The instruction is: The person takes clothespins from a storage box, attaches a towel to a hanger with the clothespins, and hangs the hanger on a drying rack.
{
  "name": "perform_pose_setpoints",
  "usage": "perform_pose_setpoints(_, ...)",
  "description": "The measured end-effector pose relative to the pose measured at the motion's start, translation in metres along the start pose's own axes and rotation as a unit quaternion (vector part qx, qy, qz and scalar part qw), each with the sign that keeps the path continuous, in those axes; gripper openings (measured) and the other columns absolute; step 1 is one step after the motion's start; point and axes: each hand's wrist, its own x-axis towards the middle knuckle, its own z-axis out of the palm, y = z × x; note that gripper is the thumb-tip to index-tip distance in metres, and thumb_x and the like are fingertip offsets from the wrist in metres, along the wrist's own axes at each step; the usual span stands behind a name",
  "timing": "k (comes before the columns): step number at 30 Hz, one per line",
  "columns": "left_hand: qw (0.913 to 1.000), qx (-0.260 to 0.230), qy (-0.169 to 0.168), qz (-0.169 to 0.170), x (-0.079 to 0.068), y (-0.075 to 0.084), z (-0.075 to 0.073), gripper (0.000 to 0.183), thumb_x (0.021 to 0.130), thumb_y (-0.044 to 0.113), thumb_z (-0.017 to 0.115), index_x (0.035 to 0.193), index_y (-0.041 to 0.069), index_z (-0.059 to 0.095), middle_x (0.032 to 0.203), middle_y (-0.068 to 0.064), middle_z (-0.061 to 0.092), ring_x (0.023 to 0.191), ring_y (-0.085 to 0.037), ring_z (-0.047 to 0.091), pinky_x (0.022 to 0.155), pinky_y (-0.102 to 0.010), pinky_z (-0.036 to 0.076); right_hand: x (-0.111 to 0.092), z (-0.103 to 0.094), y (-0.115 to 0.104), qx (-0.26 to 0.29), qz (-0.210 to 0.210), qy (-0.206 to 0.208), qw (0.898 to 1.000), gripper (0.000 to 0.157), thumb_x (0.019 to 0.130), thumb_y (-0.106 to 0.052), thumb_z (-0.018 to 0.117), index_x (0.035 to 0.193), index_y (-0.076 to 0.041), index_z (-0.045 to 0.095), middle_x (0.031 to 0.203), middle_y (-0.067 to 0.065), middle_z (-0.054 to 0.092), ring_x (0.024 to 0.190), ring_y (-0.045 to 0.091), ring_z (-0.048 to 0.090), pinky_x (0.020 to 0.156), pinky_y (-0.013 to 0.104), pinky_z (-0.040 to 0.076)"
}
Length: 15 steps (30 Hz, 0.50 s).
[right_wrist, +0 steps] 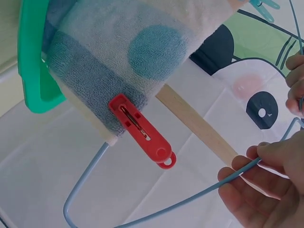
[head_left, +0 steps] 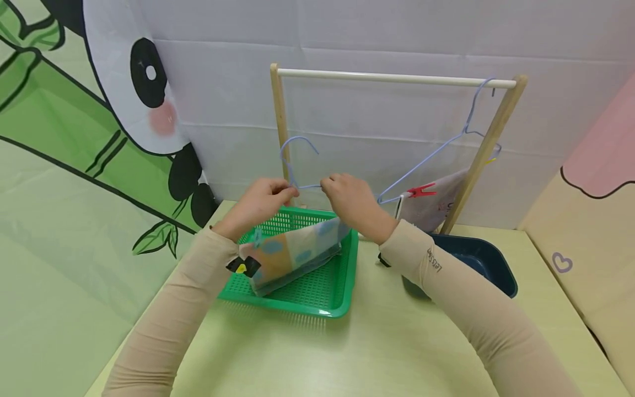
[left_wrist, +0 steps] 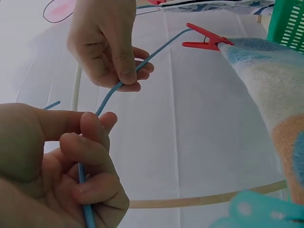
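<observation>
Both hands hold a blue wire hanger (head_left: 300,138) above a green basket (head_left: 342,310), its hook pointing up. My left hand (left_wrist: 71,156) curls its fingers round the wire near the hook. My right hand (right_wrist: 266,185) pinches one sloping arm of the hanger between thumb and fingers. From the hanger hangs a fuzzy towel (head_left: 292,251) with blue spots and an orange patch, overlapping the basket in the head view. A red clothespin (right_wrist: 142,133) clamps one towel corner near the hanger's end. A teal clothespin (left_wrist: 261,209) is at the other side.
Behind stands a rack with a white rail (head_left: 397,77) and wooden posts. A second blue hanger (head_left: 426,160) hangs at its right, bearing a greyish cloth (head_left: 431,207) with a red clip (head_left: 421,191). A dark blue basin (head_left: 476,251) sits under it, partly behind the right sleeve.
</observation>
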Motion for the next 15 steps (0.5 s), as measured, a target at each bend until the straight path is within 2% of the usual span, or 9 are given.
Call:
perform_pose_setpoints(7, 0.9994, 0.018, 0.031, -0.001, -0.004, 0.002, -0.009, 0.028, 0.101, 0.024, 0.047, 0.099, 0.007, 0.068, 0.081, -0.008, 0.056, 0.064, -0.021, 0.041, 0.061, -0.033, 0.035, 0.005, -0.013, 0.006, 0.015, 0.01, 0.008, 1.0, 0.017, 0.098, -0.013, 0.054, 0.091, -0.002, 0.065, 0.077, 0.01, 0.061, 0.065, 0.024, 0.058, 0.054, 0.036, 0.05)
perform_pose_setpoints(11, 0.9992, 0.013, 0.037, -0.005, -0.005, 0.003, -0.012, 0.028, 0.101, 0.026, 0.046, 0.103, 0.009, 0.069, 0.081, -0.007, 0.055, 0.067, -0.022, 0.041, 0.063, -0.033, 0.035, 0.007, -0.019, 0.009, 0.019, 0.016, 0.004, 1.0, 0.017, 0.098, -0.013, 0.053, 0.091, -0.002, 0.064, 0.076, 0.009, 0.06, 0.066, 0.024, 0.058, 0.055, 0.037, 0.05)
perform_pose_setpoints(15, 0.999, 0.013, 0.041, -0.008, -0.006, 0.003, -0.014, 0.03, 0.101, 0.027, 0.045, 0.107, 0.01, 0.069, 0.087, -0.009, 0.058, 0.077, -0.024, 0.044, 0.07, -0.036, 0.035, 0.009, -0.024, 0.012, 0.017, 0.019, -0.001, 1.0, 0.018, 0.098, -0.014, 0.053, 0.094, -0.002, 0.065, 0.078, 0.009, 0.06, 0.068, 0.024, 0.059, 0.056, 0.038, 0.05)
